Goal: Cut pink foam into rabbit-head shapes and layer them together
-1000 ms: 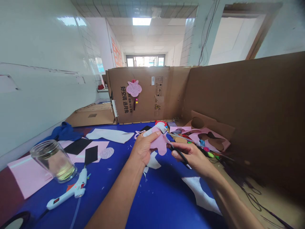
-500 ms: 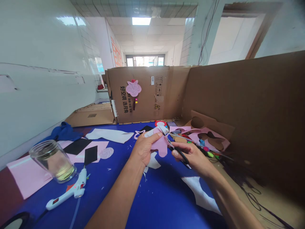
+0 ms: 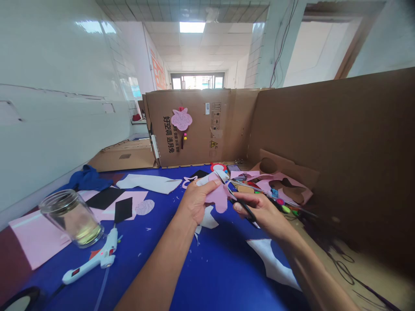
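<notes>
Clear glass jar point(image 3: 71, 219) holding yellowish liquid on blue tabletop cover point(image 3: 145, 276), just beside white hot glue gun point(image 3: 87, 268). Pink felt sheet point(image 3: 35, 237) and black felt piece point(image 3: 123, 211) nearby. Crumpled blue cloth point(image 3: 86, 179) against glossy white wall point(image 3: 55, 129). Pink felt ornament point(image 3: 181, 119) hanging on brown cardboard panel point(image 3: 233, 129). Smartphone point(image 3: 234, 171) near panel's foot.

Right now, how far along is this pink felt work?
Done: the pink sheet on the right already has shapes cut out. In hand: the left hand holds a pink felt piece while the right hand works scissors on it. Left: probably more trimming; the glue gun lies aside on the blue cloth.
</notes>
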{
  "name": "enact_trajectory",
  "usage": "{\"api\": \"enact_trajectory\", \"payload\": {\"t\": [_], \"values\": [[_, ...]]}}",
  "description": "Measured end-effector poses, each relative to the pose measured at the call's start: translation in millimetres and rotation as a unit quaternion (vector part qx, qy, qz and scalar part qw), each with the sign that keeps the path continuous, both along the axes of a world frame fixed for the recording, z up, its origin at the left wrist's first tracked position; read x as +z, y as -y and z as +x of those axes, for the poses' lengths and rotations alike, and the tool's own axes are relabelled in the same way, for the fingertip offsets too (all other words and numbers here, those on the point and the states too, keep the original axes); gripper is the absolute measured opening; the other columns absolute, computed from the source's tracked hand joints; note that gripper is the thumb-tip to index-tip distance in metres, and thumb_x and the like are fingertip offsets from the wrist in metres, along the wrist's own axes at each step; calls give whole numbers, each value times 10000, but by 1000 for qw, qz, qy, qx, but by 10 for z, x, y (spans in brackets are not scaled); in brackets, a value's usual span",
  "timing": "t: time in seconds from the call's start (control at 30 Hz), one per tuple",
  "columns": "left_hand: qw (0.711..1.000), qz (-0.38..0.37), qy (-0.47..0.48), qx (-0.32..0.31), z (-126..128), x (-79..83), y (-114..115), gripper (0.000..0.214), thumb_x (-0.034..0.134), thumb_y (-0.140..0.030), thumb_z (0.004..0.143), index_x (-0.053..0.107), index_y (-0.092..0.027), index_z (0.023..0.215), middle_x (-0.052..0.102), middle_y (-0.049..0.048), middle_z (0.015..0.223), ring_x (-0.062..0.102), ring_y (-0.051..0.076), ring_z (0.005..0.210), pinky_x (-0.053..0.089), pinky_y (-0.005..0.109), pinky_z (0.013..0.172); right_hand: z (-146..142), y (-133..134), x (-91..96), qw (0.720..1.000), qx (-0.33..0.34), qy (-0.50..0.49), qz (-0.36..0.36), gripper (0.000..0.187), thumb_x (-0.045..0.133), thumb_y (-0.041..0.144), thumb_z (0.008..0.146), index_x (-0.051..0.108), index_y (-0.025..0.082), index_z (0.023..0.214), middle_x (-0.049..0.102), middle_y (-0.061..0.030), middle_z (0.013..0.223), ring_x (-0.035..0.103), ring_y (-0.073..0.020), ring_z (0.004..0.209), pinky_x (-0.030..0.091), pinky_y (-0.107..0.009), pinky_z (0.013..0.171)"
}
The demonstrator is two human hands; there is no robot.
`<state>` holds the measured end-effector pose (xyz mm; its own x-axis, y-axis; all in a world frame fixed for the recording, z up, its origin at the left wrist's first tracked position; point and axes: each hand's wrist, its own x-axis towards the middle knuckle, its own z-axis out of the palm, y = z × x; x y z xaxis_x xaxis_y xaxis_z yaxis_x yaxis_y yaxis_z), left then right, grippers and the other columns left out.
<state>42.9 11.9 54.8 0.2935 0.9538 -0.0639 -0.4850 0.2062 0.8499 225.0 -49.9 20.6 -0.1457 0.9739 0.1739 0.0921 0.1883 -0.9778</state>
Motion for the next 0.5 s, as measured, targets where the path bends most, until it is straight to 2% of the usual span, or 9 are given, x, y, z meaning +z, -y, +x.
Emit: {"api": "enact_trajectory", "payload": {"t": [0.13, 0.3, 0.5], "values": [[1000, 8, 1, 5, -17, -15, -23, 317, 935, -198, 515, 762, -122, 769, 728, 51, 692, 643, 159, 585, 500, 283, 594, 18, -1, -19, 1000, -1, 2, -3, 447, 851, 583, 774, 822, 182, 969, 504, 21, 677, 387, -132, 646, 346, -282, 619], [999, 31, -10, -14, -42, -34, -40, 324, 935, -210, 533, 777, -108, 797, 743, 66, 736, 656, 159, 624, 511, 285, 643, 31, 3, -5, 1000, 16, 8, -2, 475, 848, 572, 783, 827, 206, 1086, 543, 13, 714, 415, -135, 655, 374, -281, 632], [999, 35, -16, -21, -51, -32, -38, 328, 939, -222, 543, 773, -107, 802, 746, 75, 758, 669, 173, 654, 522, 299, 673, 33, 14, 13, 1000, 14, 20, -2, 481, 820, 591, 805, 827, 202, 1088, 551, 8, 709, 419, -139, 646, 365, -282, 618]]}}
